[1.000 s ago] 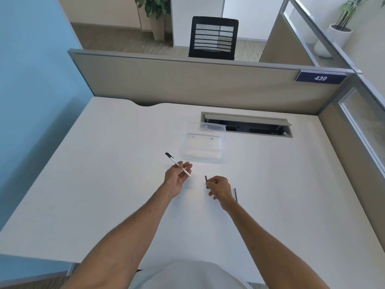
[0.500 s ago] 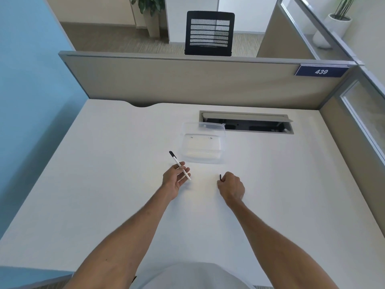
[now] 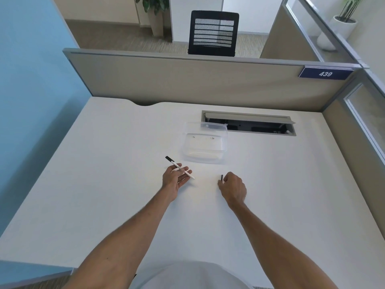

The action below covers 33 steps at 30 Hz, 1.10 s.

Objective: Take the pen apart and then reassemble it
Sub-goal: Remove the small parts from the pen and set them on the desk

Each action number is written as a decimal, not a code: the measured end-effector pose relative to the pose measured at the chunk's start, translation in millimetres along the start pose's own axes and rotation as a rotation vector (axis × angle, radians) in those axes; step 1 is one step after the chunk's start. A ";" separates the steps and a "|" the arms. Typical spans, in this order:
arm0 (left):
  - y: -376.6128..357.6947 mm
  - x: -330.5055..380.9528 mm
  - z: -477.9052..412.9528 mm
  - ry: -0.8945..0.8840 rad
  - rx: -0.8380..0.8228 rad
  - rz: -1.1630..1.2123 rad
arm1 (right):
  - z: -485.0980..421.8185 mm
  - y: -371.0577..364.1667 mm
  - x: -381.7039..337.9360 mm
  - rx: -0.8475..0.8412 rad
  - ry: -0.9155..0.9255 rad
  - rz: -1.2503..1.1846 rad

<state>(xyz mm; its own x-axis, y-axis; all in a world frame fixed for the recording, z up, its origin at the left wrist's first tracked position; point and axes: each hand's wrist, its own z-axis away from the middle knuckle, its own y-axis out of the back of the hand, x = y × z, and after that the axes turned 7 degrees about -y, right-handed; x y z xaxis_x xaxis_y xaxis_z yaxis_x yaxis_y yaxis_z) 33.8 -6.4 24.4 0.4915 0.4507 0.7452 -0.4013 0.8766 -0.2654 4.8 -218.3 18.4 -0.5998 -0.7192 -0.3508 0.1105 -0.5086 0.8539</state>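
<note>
My left hand (image 3: 174, 178) holds a white pen barrel (image 3: 180, 168) with a black end, lying across its fingers and pointing up-left. To its right, my right hand (image 3: 233, 187) is curled into a fist over the white desk (image 3: 104, 184). A short dark pen part (image 3: 221, 178) sticks out of the fist at the thumb side. The rest of that part is hidden inside the fist. The two hands are apart, roughly a hand's width between them.
A clear plastic container (image 3: 204, 142) sits on the desk just beyond the hands. Behind it is an open cable slot (image 3: 250, 126). Grey partition walls (image 3: 187, 80) close the desk at the back and right.
My right hand moved right and closed into a fist around the dark part. The thin dark rod seen on the desk beside it a second ago is out of sight. The left hand barely moved.
</note>
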 end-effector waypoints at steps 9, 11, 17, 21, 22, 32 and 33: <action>-2.3 4.1 5.3 -0.225 -0.031 -0.249 | 9.8 0.2 -3.9 0.064 0.060 -0.030; -2.4 3.3 7.6 -0.318 -0.066 -0.354 | 13.0 -1.2 -4.1 0.060 0.079 -0.028; -8.2 0.1 18.2 -0.535 -0.151 -0.701 | 17.9 -5.9 -7.1 0.030 0.137 -0.007; -8.6 -1.0 25.2 -0.609 -0.179 -0.834 | 17.3 -4.2 -5.7 0.027 0.149 0.005; -8.8 -0.8 26.2 -0.629 -0.180 -0.851 | 17.0 -3.9 -5.8 0.026 0.150 0.006; -15.1 3.0 27.1 -0.662 -0.094 -0.819 | 13.8 -0.3 -5.1 0.028 0.136 -0.001; -15.4 5.3 26.5 -0.659 -0.078 -0.798 | 13.6 -0.9 -5.2 0.026 0.137 -0.001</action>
<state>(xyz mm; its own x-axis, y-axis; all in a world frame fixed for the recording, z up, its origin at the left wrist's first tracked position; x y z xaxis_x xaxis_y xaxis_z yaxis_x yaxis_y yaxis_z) 22.1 -21.9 48.7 0.0626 -0.4268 0.9022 -0.0820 0.8987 0.4308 -2.9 -207.8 24.7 -0.4855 -0.7776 -0.3995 0.0885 -0.4984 0.8624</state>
